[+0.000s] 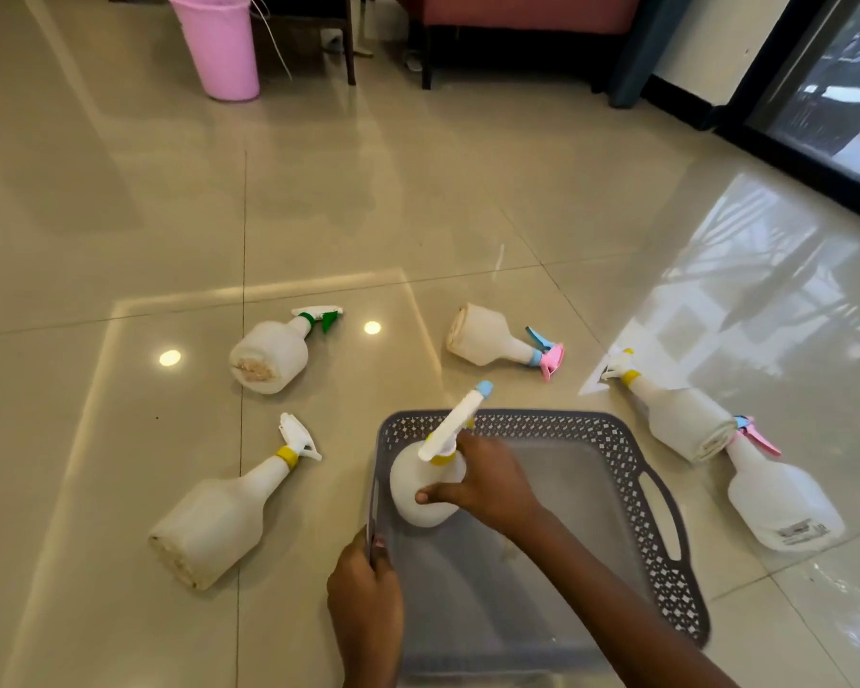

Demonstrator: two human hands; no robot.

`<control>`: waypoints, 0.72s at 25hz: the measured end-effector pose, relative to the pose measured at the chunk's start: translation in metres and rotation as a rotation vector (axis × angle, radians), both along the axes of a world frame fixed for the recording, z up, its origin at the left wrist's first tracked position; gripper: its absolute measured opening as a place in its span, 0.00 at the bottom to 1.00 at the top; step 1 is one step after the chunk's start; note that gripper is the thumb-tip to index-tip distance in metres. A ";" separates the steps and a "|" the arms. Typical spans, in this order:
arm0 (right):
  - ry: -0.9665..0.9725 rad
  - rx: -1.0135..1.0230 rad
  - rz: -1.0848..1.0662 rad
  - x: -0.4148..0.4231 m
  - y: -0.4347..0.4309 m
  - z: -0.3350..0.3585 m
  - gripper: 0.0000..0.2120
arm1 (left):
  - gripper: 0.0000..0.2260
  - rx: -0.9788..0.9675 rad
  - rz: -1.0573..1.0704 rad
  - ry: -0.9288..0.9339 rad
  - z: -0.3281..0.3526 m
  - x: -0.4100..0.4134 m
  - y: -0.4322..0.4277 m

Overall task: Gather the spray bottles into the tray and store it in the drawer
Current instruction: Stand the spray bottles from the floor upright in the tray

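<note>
A grey perforated tray [666, 553] sits on the tiled floor in front of me. My left hand [366, 595] grips its left rim. My right hand [487, 481] holds a white spray bottle [425, 489] with a yellow collar and blue nozzle tip, upright over the tray's left inner corner. Several other white spray bottles lie on their sides around the tray: a green-trigger one [274, 352], a yellow-collar one [219, 518] at the left, a pink-and-blue one [487, 337] beyond the tray, and two at the right [681, 419] [785, 504].
A pink bucket [222, 47] stands far back at the left beside dark furniture legs [351, 52]. A pink sofa [527, 12] sits at the back. A dark-framed glass door [825, 101] runs along the right. No drawer is in view.
</note>
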State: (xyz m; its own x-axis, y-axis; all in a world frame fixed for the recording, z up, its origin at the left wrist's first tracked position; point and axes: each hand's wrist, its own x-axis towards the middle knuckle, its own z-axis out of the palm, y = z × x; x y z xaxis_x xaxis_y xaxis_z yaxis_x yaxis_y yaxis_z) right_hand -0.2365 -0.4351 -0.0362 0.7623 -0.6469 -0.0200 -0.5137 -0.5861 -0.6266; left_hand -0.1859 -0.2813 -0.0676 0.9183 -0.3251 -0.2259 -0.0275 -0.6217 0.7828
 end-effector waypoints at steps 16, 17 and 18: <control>-0.046 0.537 0.134 -0.022 -0.004 -0.006 0.22 | 0.13 -0.033 -0.037 -0.005 -0.010 0.001 0.002; -0.022 0.612 0.159 -0.021 -0.002 -0.012 0.23 | 0.13 -0.038 -0.036 -0.003 -0.010 0.001 0.002; -0.002 0.666 0.180 -0.020 -0.001 -0.013 0.23 | 0.13 -0.038 -0.035 0.001 -0.010 0.001 0.002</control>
